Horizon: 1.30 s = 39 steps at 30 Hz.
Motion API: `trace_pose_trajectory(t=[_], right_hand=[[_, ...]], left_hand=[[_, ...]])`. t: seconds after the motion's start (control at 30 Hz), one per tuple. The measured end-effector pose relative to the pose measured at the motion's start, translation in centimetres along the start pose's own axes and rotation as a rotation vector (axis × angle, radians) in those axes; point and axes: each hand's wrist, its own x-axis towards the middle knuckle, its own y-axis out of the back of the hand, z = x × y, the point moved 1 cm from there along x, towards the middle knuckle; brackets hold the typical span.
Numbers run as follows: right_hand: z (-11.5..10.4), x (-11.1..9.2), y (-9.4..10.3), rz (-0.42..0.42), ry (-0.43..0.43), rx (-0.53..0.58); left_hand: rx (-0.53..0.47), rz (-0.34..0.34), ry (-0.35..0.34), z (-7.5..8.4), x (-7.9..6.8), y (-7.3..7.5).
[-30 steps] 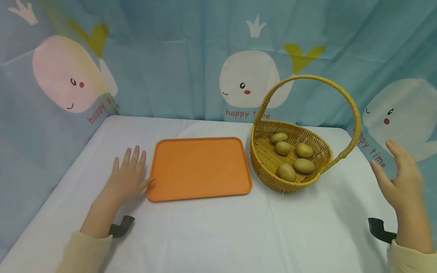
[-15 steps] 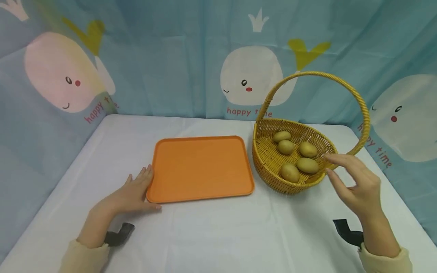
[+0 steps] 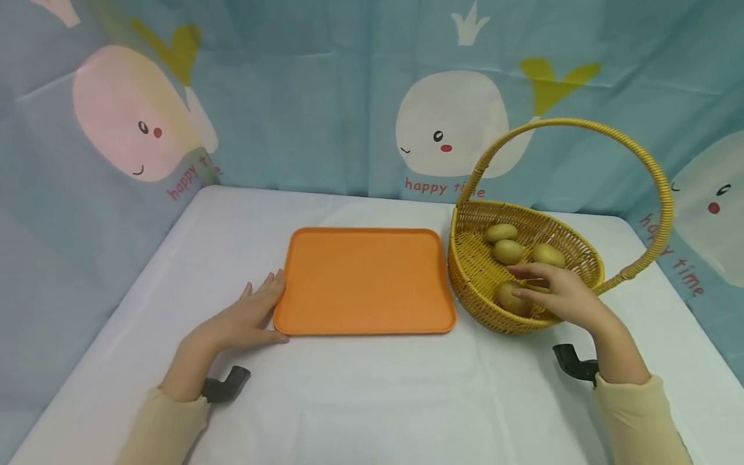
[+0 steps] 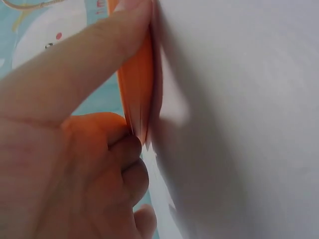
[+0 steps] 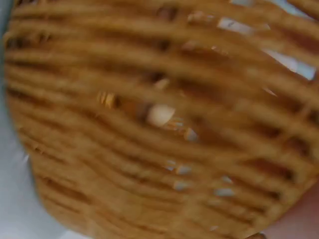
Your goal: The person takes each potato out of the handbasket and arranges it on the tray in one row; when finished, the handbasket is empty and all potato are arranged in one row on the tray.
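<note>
My left hand [image 3: 247, 323] lies at the left edge of an orange tray [image 3: 365, 281]. Its fingers are fairly straight along that side, and the thumb [image 4: 75, 64] touches the rim in the left wrist view. On the right, my right hand [image 3: 566, 296] reaches over the near rim of a yellow wicker basket [image 3: 485, 309]. Thumb and fingers are apart above a brownish-yellow potato [image 3: 509, 301]; no grip on it shows. Several other potatoes lie in the basket, such as a potato [image 3: 508, 252] towards the back. The hand partly covers one beside the near potato.
A tall arched handle [image 3: 662, 187] rises over the basket. Behind the white-covered table [image 3: 372, 400] hangs a blue curtain [image 3: 290, 116] with whale prints. Dark curved wrist pieces [image 3: 227, 385] sit by both wrists. Basket weave [image 5: 124, 149] blurs across the right wrist view.
From far right, my right hand has moved left into the basket. My left hand has come down from beside the tray to its left edge. The head view has shifted slightly.
</note>
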Motion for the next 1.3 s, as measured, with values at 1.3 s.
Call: trace_pose_trajectory(t=[1.3], right_hand=[[-0.9,1.5,0.0,0.068,-0.005,0.081]], left_hand=[[0.182,0.140,0.116,2.1,4.0,-2.3]])
